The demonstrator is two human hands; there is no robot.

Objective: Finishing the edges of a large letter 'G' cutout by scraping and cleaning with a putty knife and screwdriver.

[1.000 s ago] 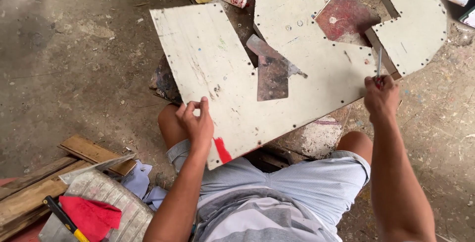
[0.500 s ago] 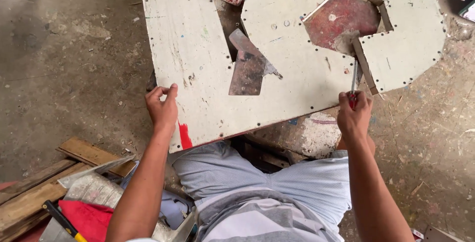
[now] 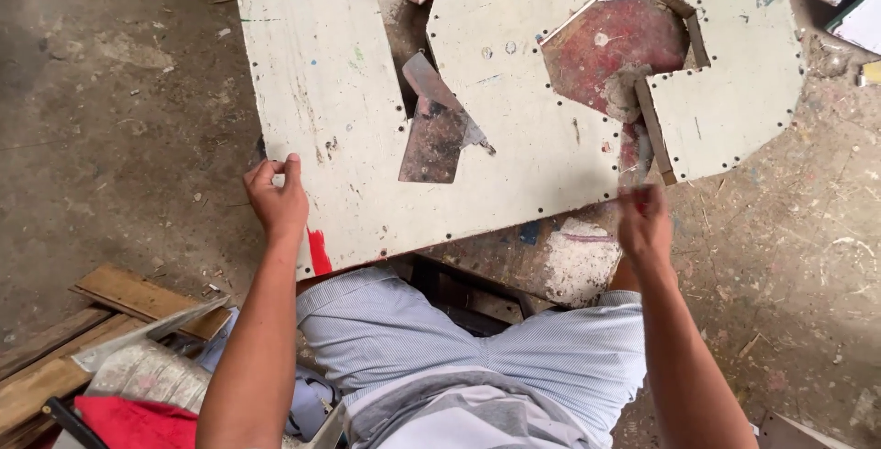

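We're crouched over a big off-white cut panel (image 3: 514, 137), both hands at its near edge.

Panel lies flat over the concrete floor (image 3: 110, 137), dotted holes along its edges, red-backed cutout (image 3: 606, 45) upper right, a rusty metal scrap (image 3: 436, 132) in the centre notch. Our left hand (image 3: 275, 201) curls closed on the panel's left edge, near a red paint mark (image 3: 318, 252). Our right hand (image 3: 642, 224) is motion-blurred at the near edge below the cutout, closed on a thin tool (image 3: 640, 160); tool type we can't tell. Wood offcuts (image 3: 92, 320) and a red cloth (image 3: 128, 421) sit lower left.
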